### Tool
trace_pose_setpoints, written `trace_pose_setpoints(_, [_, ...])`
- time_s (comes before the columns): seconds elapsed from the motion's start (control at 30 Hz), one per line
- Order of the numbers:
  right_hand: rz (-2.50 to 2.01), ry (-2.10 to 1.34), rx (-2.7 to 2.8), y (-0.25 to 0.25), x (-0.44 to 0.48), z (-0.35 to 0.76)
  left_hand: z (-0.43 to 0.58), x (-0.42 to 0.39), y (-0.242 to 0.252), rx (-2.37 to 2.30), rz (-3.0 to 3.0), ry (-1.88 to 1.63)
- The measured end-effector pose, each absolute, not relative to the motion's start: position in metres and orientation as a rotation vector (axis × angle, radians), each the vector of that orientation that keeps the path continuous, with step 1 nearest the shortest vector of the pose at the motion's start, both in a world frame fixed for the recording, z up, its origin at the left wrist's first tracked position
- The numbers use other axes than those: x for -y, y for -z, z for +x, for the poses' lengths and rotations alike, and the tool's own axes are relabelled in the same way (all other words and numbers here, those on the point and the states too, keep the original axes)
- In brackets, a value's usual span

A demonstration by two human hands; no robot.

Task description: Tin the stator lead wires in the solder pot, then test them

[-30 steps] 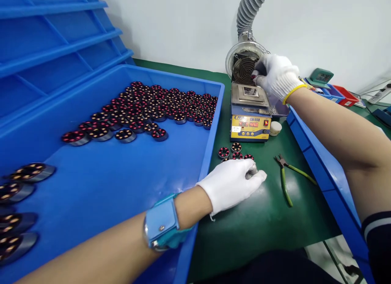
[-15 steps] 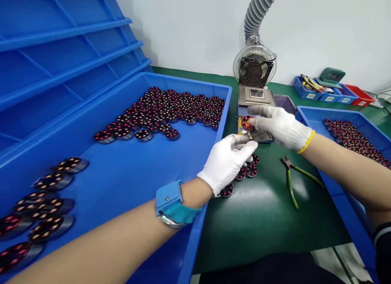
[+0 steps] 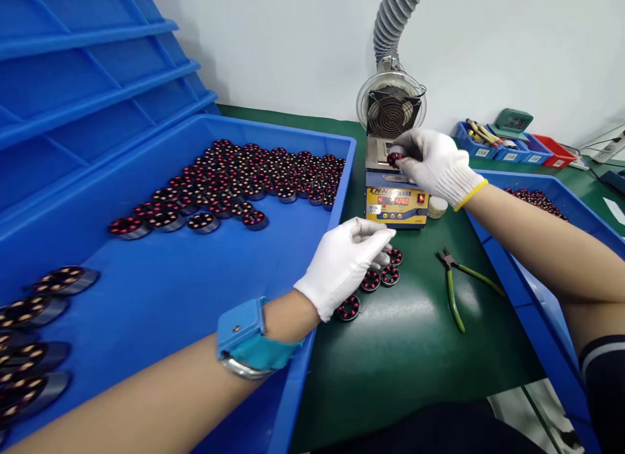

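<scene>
My right hand (image 3: pixel 437 164), in a white glove, pinches a round black component (image 3: pixel 394 159) with a metal rim and red spots. It holds the piece above the metal top of a heating unit (image 3: pixel 395 205) with a yellow front and red digital display. My left hand (image 3: pixel 344 262), also gloved, hovers beside the blue tray's right edge with its fingers stretched out; no held thing shows. Below and beside it, several similar round components (image 3: pixel 370 280) lie on the green table, some partly covered by the fingers.
A large blue tray (image 3: pixel 195 317) on the left holds many round components. Green-handled cutters (image 3: pixel 454 288) lie on the table (image 3: pixel 390 356). Another blue tray (image 3: pixel 502 271) stands right. Behind are a fan (image 3: pixel 393 114), a grey hose (image 3: pixel 395 17), small bins (image 3: pixel 481 149) and a white round container (image 3: pixel 437 208).
My right hand has moved up over the heating unit's top with the round component, away from my left hand. The unit's display now shows. The whole view has shifted slightly.
</scene>
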State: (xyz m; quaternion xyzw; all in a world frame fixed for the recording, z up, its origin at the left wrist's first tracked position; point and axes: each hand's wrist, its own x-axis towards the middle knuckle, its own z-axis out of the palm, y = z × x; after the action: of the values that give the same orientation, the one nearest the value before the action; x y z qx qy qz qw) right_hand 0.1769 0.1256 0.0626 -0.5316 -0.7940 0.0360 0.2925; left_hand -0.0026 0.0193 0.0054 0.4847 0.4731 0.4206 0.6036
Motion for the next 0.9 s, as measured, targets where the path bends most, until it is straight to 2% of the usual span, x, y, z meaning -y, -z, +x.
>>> trace_pose_setpoints(0.13, [-1.674, 0.244, 2.174, -0.075, -0.165, 0.177, -0.003, -0.019, -0.007, -1.079, 1.132, -0.945])
trace_pose_setpoints(0.37, [-1.819, 0.4, 2.252, -0.071, -0.198, 0.168, -0.003, -0.017, -0.006, -1.027, 1.15, -0.915])
trace_pose_setpoints(0.9, [-1.793, 0.375, 2.215, -0.068, -0.202, 0.168, -0.003, -0.016, -0.007, -1.026, 1.189, -0.869])
